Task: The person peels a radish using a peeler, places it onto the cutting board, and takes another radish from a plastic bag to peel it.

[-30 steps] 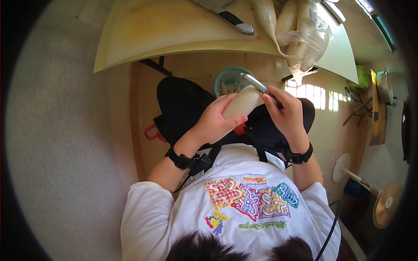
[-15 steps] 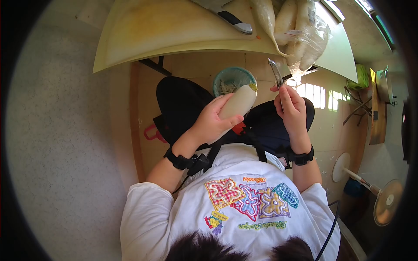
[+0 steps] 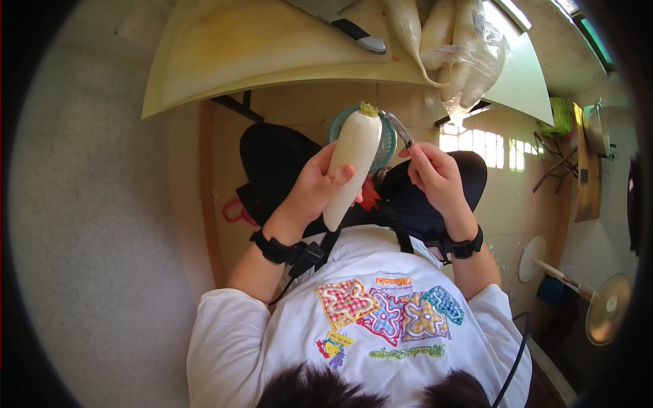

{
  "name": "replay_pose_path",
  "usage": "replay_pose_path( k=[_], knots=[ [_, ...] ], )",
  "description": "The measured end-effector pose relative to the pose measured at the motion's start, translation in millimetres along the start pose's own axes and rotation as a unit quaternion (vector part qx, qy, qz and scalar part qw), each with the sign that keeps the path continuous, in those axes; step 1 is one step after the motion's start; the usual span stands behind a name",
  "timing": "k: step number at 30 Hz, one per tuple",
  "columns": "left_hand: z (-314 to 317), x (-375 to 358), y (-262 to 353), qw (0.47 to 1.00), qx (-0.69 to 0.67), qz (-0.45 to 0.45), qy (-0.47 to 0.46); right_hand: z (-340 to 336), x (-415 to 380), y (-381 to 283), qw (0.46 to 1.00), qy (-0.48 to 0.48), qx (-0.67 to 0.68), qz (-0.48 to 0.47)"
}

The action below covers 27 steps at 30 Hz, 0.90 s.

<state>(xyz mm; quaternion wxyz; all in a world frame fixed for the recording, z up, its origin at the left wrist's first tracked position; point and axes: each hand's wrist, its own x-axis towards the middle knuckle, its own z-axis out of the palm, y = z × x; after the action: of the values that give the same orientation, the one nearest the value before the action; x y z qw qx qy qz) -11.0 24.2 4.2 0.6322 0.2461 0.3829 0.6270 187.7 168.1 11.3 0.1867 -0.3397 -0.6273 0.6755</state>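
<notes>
My left hand [image 3: 317,179] is wrapped round a white radish [image 3: 356,153], whose greenish stem end points away from me and whose tapered end lies near my lap. In my right hand [image 3: 435,173] is a metal peeler [image 3: 398,129], gripped by its handle. Its head is close beside the radish's stem end. Below both, between my knees, stands a teal basket [image 3: 388,147], partly covered by the radish.
On the table [image 3: 272,73] ahead lie a knife with a black and silver handle [image 3: 358,35] and several white radishes [image 3: 435,34], some in a clear plastic bag [image 3: 486,64]. A fan [image 3: 607,309] stands at the right. A pink-handled thing [image 3: 236,211] is on the floor to the left.
The radish has turned more upright, with its stem end swung left and away from me. My right hand has moved left, bringing the peeler from apart to close beside the radish.
</notes>
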Motion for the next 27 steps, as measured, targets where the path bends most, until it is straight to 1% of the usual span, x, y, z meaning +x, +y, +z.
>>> replay_pose_path(
  k=[2, 4, 5, 7, 9, 11, 12, 14, 16, 24, 25, 27],
  knots=[
    [1, -1, 1, 1.0, -0.007, -0.003, -0.004, 2, 0, -1, 1.0, 0.005, -0.011, 0.018],
    [6, -2, 6, 0.998, 0.056, -0.003, 0.014, 5, 0, 0, 1.0, 0.004, -0.018, 0.017],
    [6, -2, 5, 0.998, 0.056, -0.003, 0.014, 7, 0, 0, 1.0, 0.002, -0.024, 0.017],
    [7, -1, 2, 0.997, 0.066, -0.006, -0.032, 8, 0, 4, 0.999, 0.005, -0.03, 0.019],
    [11, 0, 0, 0.997, 0.059, -0.014, -0.042, 9, 0, 4, 0.999, 0.006, -0.037, 0.021],
    [13, 1, -2, 0.997, 0.051, -0.021, -0.052, 13, -2, 1, 0.99, -0.013, -0.126, -0.055],
    [12, 1, -4, 0.997, 0.053, -0.024, -0.047, 15, -2, 3, 0.989, -0.017, -0.129, -0.077],
    [13, 2, -5, 0.997, 0.055, -0.026, -0.044, 17, -3, 1, 0.99, -0.012, -0.123, -0.07],
    [13, 3, -6, 0.997, 0.06, -0.009, -0.042, 18, -3, 0, 0.991, -0.009, -0.117, -0.062],
    [9, 2, -6, 0.998, 0.05, -0.024, -0.039, 18, -4, 5, 0.985, 0.007, -0.146, -0.095],
    [9, 2, -6, 0.998, 0.048, -0.029, -0.041, 17, -4, 5, 0.985, 0.008, -0.146, -0.095],
    [12, 1, -4, 0.998, 0.05, -0.028, -0.035, 16, -5, 5, 0.991, 0.015, -0.111, -0.066]
  ],
)
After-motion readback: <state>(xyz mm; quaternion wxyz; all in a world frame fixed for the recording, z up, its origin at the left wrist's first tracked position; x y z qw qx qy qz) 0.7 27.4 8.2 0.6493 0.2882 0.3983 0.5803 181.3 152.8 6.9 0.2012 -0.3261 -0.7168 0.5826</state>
